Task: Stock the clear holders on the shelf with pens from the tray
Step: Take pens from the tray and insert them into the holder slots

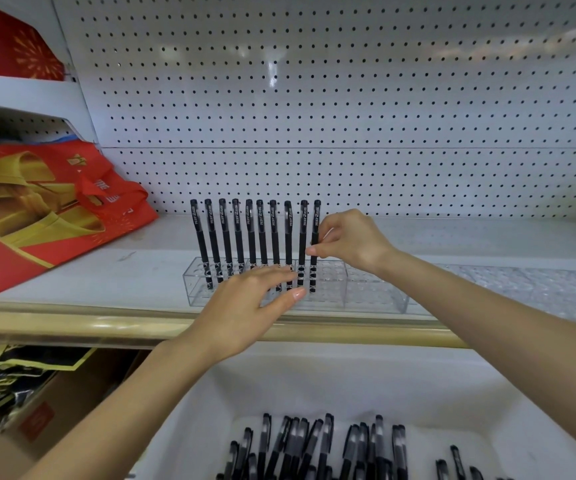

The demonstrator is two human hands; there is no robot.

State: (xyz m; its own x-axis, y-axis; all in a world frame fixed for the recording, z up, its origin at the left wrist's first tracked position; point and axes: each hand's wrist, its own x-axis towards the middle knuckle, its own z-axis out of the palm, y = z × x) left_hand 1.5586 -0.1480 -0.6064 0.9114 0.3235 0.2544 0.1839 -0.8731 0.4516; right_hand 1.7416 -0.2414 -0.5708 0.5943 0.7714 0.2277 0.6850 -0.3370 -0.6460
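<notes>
Here the right hand (352, 242) pinched the tenth pen (315, 237), upright in the holder (366, 292). The left hand (251, 303) lay with fingers straight against the holder's front. More pens (317, 445) filled the tray (452, 393).

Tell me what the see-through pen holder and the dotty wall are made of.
The pen holder looks like clear, glossy plastic, maybe acrylic: the shelf shows through it. The back wall is probably white-painted metal: even punched holes and a soft shine.
</notes>
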